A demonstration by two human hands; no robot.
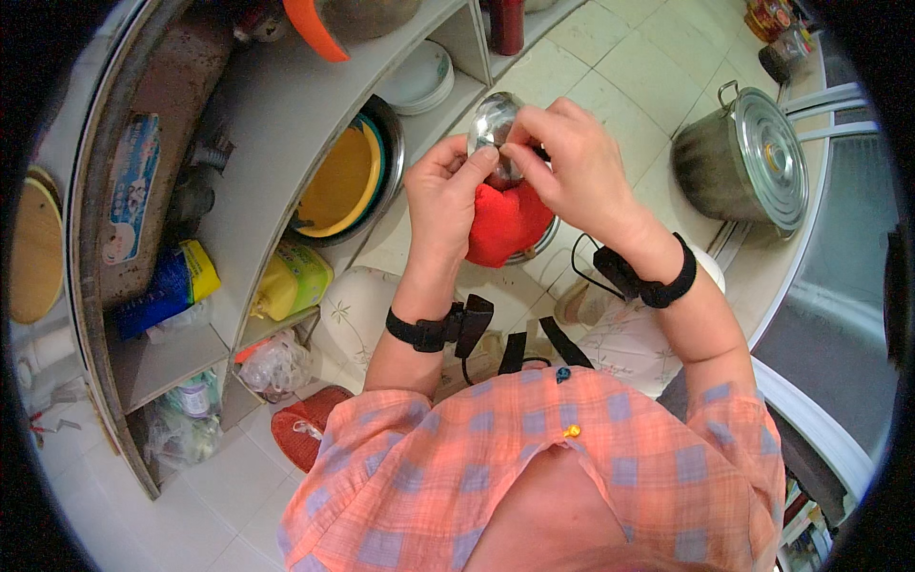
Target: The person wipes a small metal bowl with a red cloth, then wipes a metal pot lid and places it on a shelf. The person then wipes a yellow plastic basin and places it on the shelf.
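Note:
In front of me, my left hand grips the near left edge of a shiny, rounded metal piece, possibly a small lid or bowl. The fingers and thumb of my right hand pinch at its right side; whether they hold the metal or something small on it is hidden. Directly below both hands hangs or lies a bright red cloth, near the left palm. Part of a round metal rim shows beneath the cloth, the rest covered.
At left stands an open shelf unit with stacked white plates, a yellow basin and a yellow-green jug. A large lidded metal stockpot is at right. A dark red cylinder stands at the top.

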